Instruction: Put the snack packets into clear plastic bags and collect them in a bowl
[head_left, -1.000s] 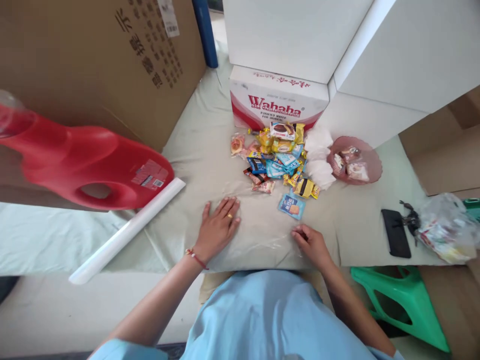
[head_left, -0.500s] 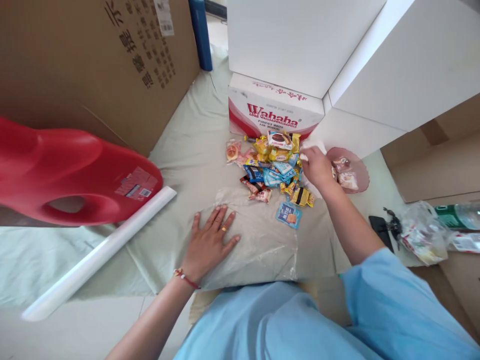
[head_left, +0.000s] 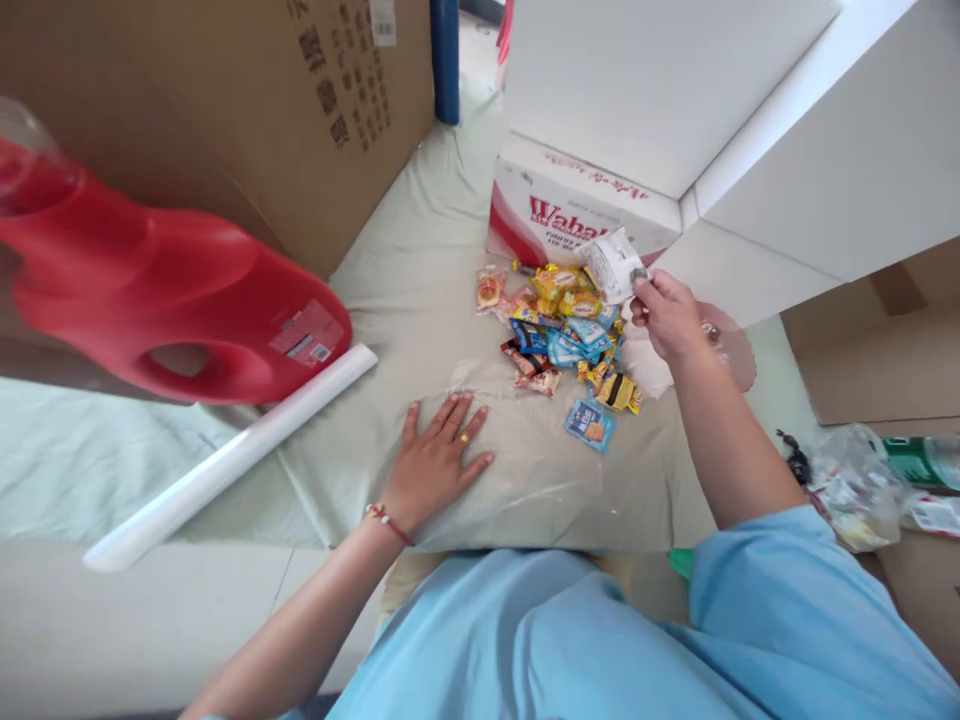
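Note:
My left hand point(head_left: 436, 455) lies flat on a clear plastic sheet point(head_left: 540, 480) spread over the cloth, fingers spread, holding nothing. My right hand point(head_left: 667, 315) pinches the edge of a white snack packet point(head_left: 611, 265), raised over the right back of a pile of wrapped snacks point(head_left: 574, 325). The pile mixes yellow, blue, red and pink wrappers. A single blue packet point(head_left: 590, 424) lies in front of it. Under my right hand is a pale, flat thing point(head_left: 646, 362). Beyond my right wrist, a pink plate point(head_left: 739, 365) is partly hidden by my arm.
A white and red Wahaha carton point(head_left: 517, 215) stands behind the pile, below white boxes point(head_left: 637, 80). To the left are a red jug point(head_left: 225, 300), a white roll point(head_left: 240, 455) and a large cardboard box point(head_left: 225, 120). A plastic bag point(head_left: 855, 485) lies at right.
My right hand has lifted the white packet into view. The brown-and-white packet on top of the pile no longer shows there. My left hand stays flat; the whole view has shifted.

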